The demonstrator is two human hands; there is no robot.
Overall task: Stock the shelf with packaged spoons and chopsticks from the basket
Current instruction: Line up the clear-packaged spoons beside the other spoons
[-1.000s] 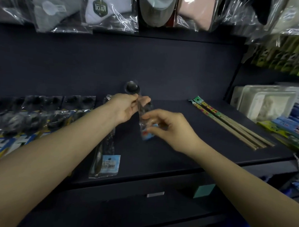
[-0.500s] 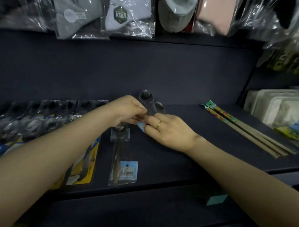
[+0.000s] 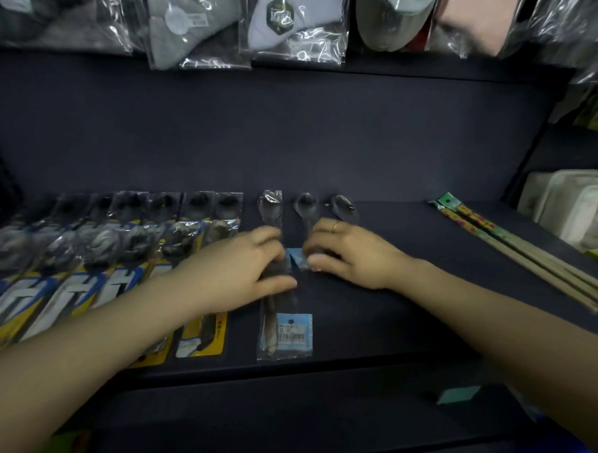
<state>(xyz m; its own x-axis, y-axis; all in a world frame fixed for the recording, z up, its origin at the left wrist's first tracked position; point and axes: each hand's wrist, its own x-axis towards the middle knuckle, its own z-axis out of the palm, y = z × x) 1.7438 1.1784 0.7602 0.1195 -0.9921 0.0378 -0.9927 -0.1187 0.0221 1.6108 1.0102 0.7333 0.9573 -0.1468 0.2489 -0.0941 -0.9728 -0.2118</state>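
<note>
Two hands: we are now pressing both flat on the shelf [image 3: 406, 320], no longer pinching a pack in mid-air.
Left hand [image 3: 241, 268]: lying spread over the long spoon pack [image 3: 279, 331].
Right hand [image 3: 344, 252]: covering two short spoon packs [image 3: 305, 209].
Shelf: dark; chopsticks [image 3: 515, 253] lying well to our right.

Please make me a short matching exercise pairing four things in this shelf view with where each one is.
1. chopsticks
2. left hand
3. right hand
4. bagged socks

A. hanging above the shelf
B. on the long clear spoon packet
C. far right of the shelf
D. on the two short spoon packets

Pairs: 1-C, 2-B, 3-D, 4-A
</note>
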